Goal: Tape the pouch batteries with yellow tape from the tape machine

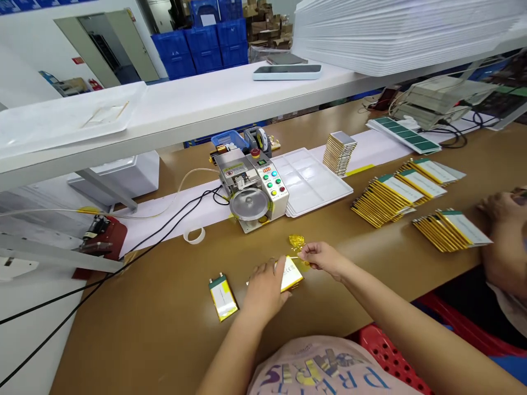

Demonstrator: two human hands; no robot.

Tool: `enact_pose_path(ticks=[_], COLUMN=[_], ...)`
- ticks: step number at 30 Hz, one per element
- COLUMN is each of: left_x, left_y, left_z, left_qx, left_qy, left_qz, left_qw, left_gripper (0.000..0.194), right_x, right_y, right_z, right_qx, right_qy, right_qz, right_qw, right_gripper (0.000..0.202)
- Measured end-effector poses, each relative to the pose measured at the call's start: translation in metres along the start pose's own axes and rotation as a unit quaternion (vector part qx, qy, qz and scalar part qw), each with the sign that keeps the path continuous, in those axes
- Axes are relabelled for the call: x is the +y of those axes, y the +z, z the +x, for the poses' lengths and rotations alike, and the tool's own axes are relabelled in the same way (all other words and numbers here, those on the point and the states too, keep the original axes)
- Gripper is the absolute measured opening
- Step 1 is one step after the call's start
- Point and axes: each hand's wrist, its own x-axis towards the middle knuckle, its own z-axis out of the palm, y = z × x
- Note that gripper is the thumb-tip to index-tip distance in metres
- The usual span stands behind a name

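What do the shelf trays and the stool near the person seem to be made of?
The stacked trays look like thin white plastic, smooth, with even nested rims. The stool seems to be glossy red moulded plastic, judging by its bright sheen and neat round holes.

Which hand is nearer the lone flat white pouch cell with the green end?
Left. The left hand is just right of the pouch cell, on a white, yellow-edged pack; the right hand is farther right, beyond that pack.

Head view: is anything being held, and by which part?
The white pack, by its left part, in the left hand. The right hand is near its far edge; any pinched item is too small to tell.
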Motion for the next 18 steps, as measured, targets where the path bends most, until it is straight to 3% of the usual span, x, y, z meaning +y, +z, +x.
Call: enact_pose_path(ticks=[9, 13, 15, 18], left_x=[-0.001, -0.001, -0.001, 0.000], left_y=[0.000, -0.001, -0.001, -0.002], left_z=[0.001, 0.001, 0.001, 0.000], left_qx=[-0.032, -0.030, -0.034, -0.028], left_qy=[0.003, 0.005, 0.000, 0.008], left_qz=[0.021, 0.023, 0.027, 0.038], left_qw=[0.999, 0.999, 0.999, 0.999], left_gripper=[0.066, 0.063, 0.060, 0.057], right_x=[0.014, 0.022, 0.020, 0.007], right_y=[0.008, 0.008, 0.009, 0.013], right_z=[0.001, 0.004, 0.001, -0.007], right_qx=[0.034, 0.049, 0.079, 0.189], right_qy=[-0.043, -0.048, -0.036, -0.038], right_qz=[-0.028, -0.102, -0.191, -0.316], right_qw=[0.998, 0.992, 0.978, 0.929], right_gripper=[0.026, 0.024, 0.023, 0.030])
